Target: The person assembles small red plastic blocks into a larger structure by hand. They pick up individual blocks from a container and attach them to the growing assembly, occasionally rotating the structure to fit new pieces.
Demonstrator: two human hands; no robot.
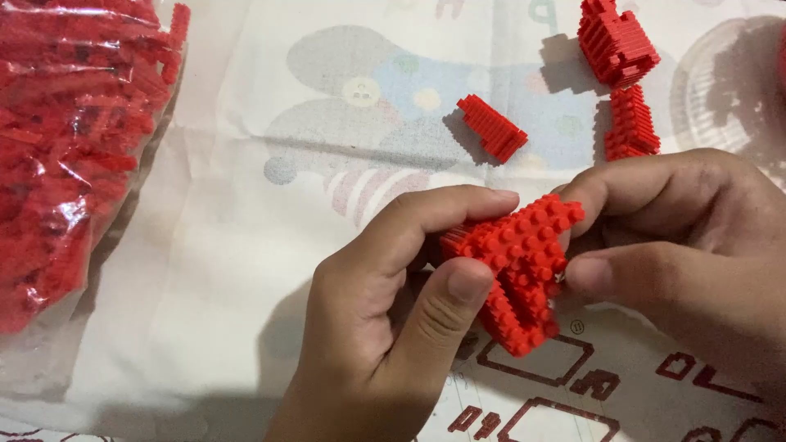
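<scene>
Both hands, left hand (pixel 393 303) and right hand (pixel 679 245), are clamped on the red brick model (pixel 520 270); studs could be popped apart by squeezing.

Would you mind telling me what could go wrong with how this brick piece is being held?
The red brick assembly is pinched between the left hand and right hand above the cloth; a hard squeeze might pop layers apart. Dropped bits could get lost among the loose red sections nearby.

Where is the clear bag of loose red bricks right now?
In the head view the clear bag of red bricks lies at the far left on the white cloth, apart from both hands.
</scene>
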